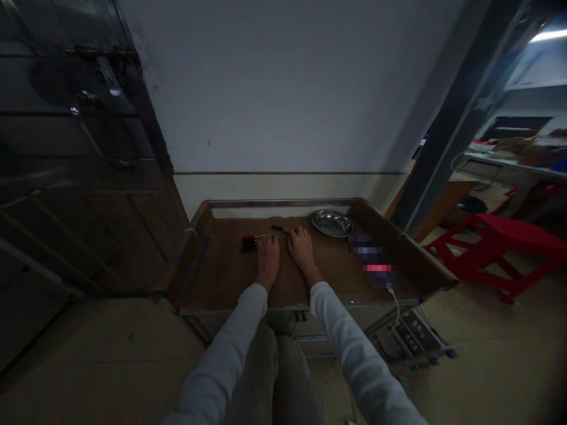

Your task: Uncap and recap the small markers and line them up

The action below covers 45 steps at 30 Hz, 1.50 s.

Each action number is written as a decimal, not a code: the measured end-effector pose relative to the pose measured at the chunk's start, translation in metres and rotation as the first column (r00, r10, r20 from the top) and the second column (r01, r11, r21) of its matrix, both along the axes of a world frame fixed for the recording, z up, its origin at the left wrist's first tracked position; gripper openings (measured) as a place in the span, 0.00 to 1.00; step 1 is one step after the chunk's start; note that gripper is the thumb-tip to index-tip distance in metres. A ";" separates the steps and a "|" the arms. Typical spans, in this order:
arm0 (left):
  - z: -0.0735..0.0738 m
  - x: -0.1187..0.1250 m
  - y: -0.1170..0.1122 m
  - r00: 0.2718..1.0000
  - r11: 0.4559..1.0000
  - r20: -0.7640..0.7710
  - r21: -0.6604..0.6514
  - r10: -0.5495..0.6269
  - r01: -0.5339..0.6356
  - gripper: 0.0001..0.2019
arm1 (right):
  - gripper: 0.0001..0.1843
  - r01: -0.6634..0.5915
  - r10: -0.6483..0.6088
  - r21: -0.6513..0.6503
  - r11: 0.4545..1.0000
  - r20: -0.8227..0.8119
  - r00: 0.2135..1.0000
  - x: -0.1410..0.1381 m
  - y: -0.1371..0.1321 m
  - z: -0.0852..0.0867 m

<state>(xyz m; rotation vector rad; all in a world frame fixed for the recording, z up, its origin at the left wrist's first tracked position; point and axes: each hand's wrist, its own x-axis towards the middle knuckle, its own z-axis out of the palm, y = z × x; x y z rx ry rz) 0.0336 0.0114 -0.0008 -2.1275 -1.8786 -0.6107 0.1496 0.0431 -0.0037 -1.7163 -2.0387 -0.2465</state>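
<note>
Tools [248, 243] L of L hand [269, 255], blk handle [278, 228] by R hand [302, 247], both hands part-curled, grips unclear

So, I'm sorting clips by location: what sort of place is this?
Probably a workshop or small factory room, though I can't be certain. There's a brown-covered table with a metal dish on it, a red stool to the right, and a cluttered bench farther back.

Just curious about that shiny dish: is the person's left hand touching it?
Apart: the head view plainly shows the right hand and brown tabletop between the left hand and the metal dish.
</note>
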 end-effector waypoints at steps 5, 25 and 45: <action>-0.002 0.003 0.016 0.998 0.999 -0.055 -0.050 -0.020 0.017 0.14 | 0.15 0.035 -0.035 0.015 0.999 -0.005 0.999 0.001 0.003 -0.007; -0.009 0.001 0.022 0.978 0.983 0.105 -0.034 -0.178 0.182 0.15 | 0.13 -0.264 0.254 0.013 0.964 -0.326 0.911 0.009 0.003 -0.012; 0.004 0.019 0.026 0.943 0.944 -0.035 -0.025 -0.330 0.329 0.14 | 0.17 0.106 -0.066 0.091 0.990 -0.360 0.931 0.018 -0.040 -0.002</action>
